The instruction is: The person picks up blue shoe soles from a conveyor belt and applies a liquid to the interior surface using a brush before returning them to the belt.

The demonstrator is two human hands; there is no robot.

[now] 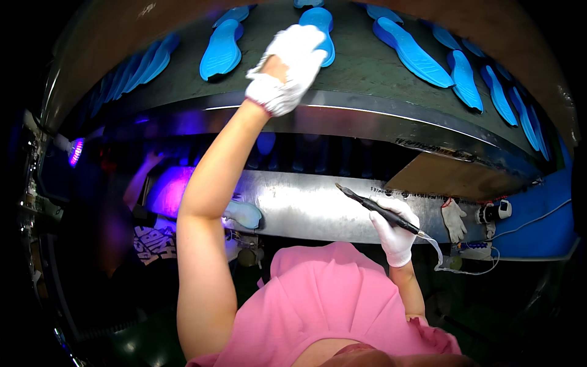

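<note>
while the right hand point(396, 237), curled shut round a black tool point(363, 200), is nearer the body than the belt point(358, 70), the left hand point(287, 67), half open, overlaps a blue sole point(318, 20) on the belt; grip cannot be told.

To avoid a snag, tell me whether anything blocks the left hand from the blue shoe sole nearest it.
Nothing visible does: the left hand overlaps the blue shoe sole in view, though contact is unclear.

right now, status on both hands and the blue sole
Left hand at blue sole, grip unclear. Right hand gripping corded black tool. Loose white glove to its right, apart from both hands.
</note>
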